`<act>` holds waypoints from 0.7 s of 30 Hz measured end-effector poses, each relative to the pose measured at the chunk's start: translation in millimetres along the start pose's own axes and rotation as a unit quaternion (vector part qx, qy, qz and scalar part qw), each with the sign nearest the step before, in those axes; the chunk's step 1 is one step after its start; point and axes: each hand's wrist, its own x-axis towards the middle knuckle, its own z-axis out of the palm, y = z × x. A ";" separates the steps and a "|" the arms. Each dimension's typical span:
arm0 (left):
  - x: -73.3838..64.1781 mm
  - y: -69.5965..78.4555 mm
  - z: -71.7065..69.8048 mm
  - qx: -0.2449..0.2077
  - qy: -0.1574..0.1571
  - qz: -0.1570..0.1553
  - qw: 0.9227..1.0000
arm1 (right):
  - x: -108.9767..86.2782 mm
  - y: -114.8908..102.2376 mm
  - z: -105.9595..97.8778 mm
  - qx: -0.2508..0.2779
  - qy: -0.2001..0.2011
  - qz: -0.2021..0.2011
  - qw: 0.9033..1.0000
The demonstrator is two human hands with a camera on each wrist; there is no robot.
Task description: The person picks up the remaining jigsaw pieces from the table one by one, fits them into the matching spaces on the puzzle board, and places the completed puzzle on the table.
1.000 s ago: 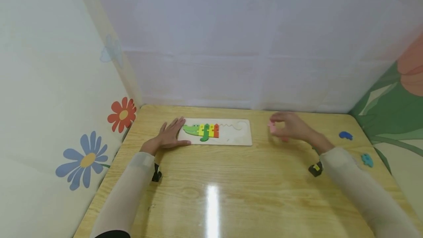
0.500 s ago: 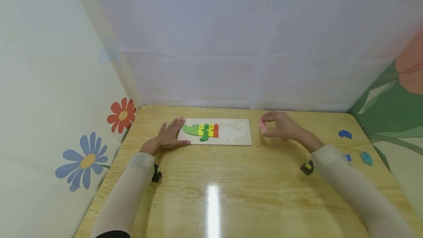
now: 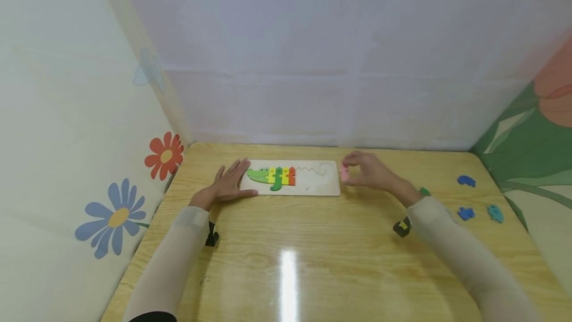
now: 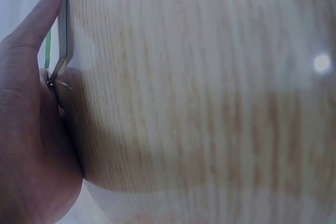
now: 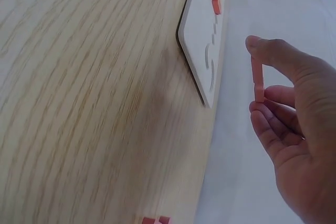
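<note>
A white crocodile puzzle board [image 3: 317,188] lies toward the back of the wooden table. Its left part bears a green crocodile head [image 3: 257,176] and striped body pieces in yellow, green and orange-red; the right part shows the bare outline of a curled tail. My left hand [image 3: 231,183] rests spread on the board's left end, the thumb [image 4: 44,11] along its front edge in the left wrist view. Between thumb and fingertips my right hand [image 3: 371,172] pinches a pink puzzle piece [image 3: 344,173] on edge, just right of the board. Seen from the right wrist, that piece [image 5: 257,80] is held above the table.
Loose puzzle pieces lie to the right: a blue one [image 3: 466,181], another blue one [image 3: 466,213], a teal one [image 3: 495,213], and a green one [image 3: 425,192] partly behind the right wrist. A reddish piece [image 5: 156,220] shows at the right wrist view's bottom edge. Cloth walls [image 3: 268,88] enclose the table.
My right hand has moved left with the pink puzzle piece, up to the board's right end. Pieces that the right arm covered now show. The left hand stays in place.
</note>
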 end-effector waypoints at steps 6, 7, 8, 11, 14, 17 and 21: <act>-2.0 2.4 -1.7 -0.010 0.004 0.004 1.000 | 7.2 -6.1 6.4 0.017 -0.011 0.008 1.000; -2.0 2.8 -1.7 -0.008 0.002 0.002 1.000 | 8.5 -7.6 7.6 0.018 -0.016 0.012 1.000; -1.9 3.5 -2.1 -0.007 0.001 0.001 1.000 | 9.8 -9.3 8.5 0.019 -0.020 0.017 0.999; -1.3 4.9 -2.5 0.006 -0.005 -0.006 1.000 | 13.5 -13.5 12.1 0.021 -0.028 0.027 0.999; -1.2 7.1 -4.1 0.009 -0.011 -0.011 1.000 | 16.9 -16.1 16.6 0.021 -0.034 0.033 0.999; -1.4 7.3 -4.2 0.007 -0.010 -0.012 1.000 | 20.4 -16.9 22.2 0.015 -0.040 0.037 0.998; -1.6 5.8 -2.7 0.001 -0.004 -0.006 1.000 | 25.2 -18.5 28.6 0.011 -0.043 0.034 0.998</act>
